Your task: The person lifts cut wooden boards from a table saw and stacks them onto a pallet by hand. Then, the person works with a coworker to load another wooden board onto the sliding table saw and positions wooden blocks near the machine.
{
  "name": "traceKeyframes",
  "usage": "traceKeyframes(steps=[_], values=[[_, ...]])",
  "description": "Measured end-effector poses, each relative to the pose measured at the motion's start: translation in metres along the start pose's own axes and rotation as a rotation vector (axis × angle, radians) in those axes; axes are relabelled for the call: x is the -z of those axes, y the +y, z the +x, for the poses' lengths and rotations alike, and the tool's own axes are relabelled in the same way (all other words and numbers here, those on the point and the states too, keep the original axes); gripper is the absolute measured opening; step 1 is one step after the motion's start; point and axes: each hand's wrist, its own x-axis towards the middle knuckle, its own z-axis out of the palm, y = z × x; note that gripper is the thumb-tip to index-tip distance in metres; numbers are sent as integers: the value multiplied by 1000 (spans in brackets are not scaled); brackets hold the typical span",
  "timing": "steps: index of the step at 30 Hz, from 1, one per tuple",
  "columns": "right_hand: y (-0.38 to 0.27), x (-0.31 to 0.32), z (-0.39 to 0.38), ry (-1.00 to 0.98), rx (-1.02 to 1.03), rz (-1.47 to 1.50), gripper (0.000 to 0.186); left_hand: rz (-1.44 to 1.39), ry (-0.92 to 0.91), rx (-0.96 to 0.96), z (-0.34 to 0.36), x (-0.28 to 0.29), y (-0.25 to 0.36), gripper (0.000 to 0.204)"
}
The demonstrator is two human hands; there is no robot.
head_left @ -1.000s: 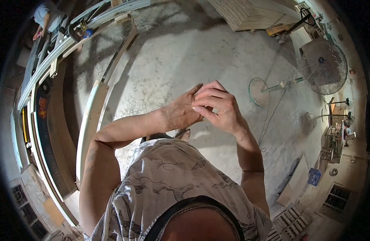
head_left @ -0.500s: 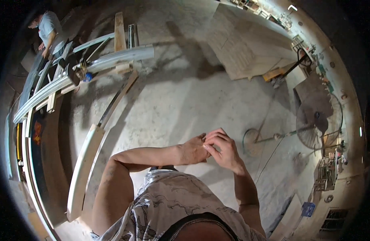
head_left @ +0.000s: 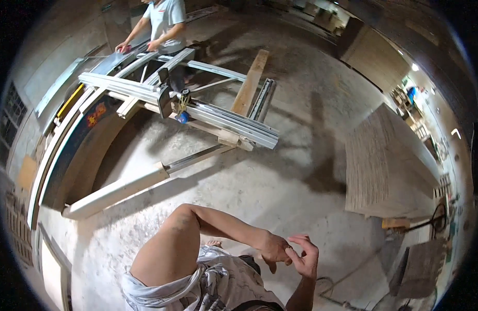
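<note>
Dark, curved machine panel with a red emblem fills the far left of my view, with a long, pale, box-shaped beam angling away from its foot; I take the beam for a brace, since its darker inner section runs up toward the frame above. Behind, a co-worker in a light grey shirt has both hands at the metalwork. Next comes a silver, ribbed metal rail, and a flat brown wooden plank meets it at an angle, probably resting there for support.

Right of centre I find the left hand, its bent arm crossing in front of the white patterned shirt, apparently so that it can meet its partner. Its fingers point down and partly hide, so I cannot tell whether they close on anything. The right hand comes up beside it, thumb and forefinger parted in a loose, released shape, the thumb seemingly touching the other hand's fingers. I make out no object between them; each hand's contact is the other. Farther right, well apart from both, stands a tall, layered stack of brown boards.
</note>
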Motion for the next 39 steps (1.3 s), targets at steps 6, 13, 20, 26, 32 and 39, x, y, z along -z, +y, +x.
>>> traceKeyframes(steps=[6, 13, 20, 26, 32, 39], values=[[76, 55, 68, -171, 151, 158, 10, -7, -71, 202, 53, 55, -44, 69], [122, 130, 98, -104, 85, 198, 5, 93, -1, 195, 132, 87, -93, 64], [153, 178, 146, -20, 131, 169, 12, 185, -11, 128, 171, 124, -161, 55], [208, 193, 205, -38, 71, 172, 14, 137, 71, 8, 168, 180, -211, 56], [273, 241, 237, 11, -79, 88, 8, 160, 11, -125, 235, 210, -302, 63], [295, 267, 274, 176, -314, 300, 12, 75, -96, -185, 272, 243, -358, 74]])
